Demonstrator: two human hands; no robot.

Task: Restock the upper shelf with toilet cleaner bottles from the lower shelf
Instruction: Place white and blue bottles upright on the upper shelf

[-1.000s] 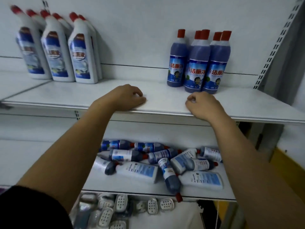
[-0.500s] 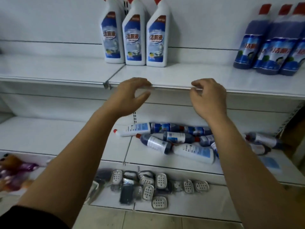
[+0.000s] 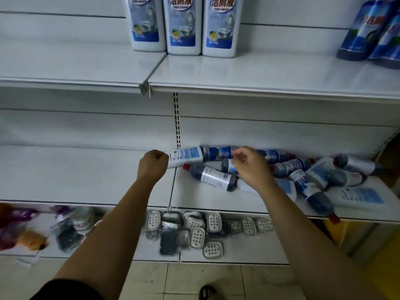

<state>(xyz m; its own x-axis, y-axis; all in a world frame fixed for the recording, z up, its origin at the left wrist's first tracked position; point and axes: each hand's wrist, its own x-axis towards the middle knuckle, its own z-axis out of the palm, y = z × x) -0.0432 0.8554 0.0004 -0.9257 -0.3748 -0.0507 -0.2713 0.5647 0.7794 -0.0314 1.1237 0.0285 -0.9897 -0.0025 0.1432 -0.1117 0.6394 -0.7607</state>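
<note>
Several toilet cleaner bottles (image 3: 320, 176), white and dark blue, lie in a heap on the right part of the lower shelf (image 3: 86, 174). My left hand (image 3: 152, 165) is a closed fist at the neck end of a lying white bottle (image 3: 186, 155), and it hides the neck. My right hand (image 3: 251, 167) hovers over the heap with fingers loosely curled and nothing in it, just behind a lying dark blue bottle (image 3: 212, 176). On the upper shelf (image 3: 259, 76) three white bottles (image 3: 184, 29) stand upright at the centre and blue bottles (image 3: 368, 35) at the far right.
The bottom shelf holds several soap dishes (image 3: 197, 237) and blurred packaged goods (image 3: 71, 228) at the left. A metal bracket (image 3: 145, 88) juts from the upper shelf's front edge. A shoe tip (image 3: 207, 293) shows on the tiled floor.
Both hands have dropped from the upper shelf's front edge down to the lower shelf. The left has closed at the white bottle's neck. The view has tilted downward.
</note>
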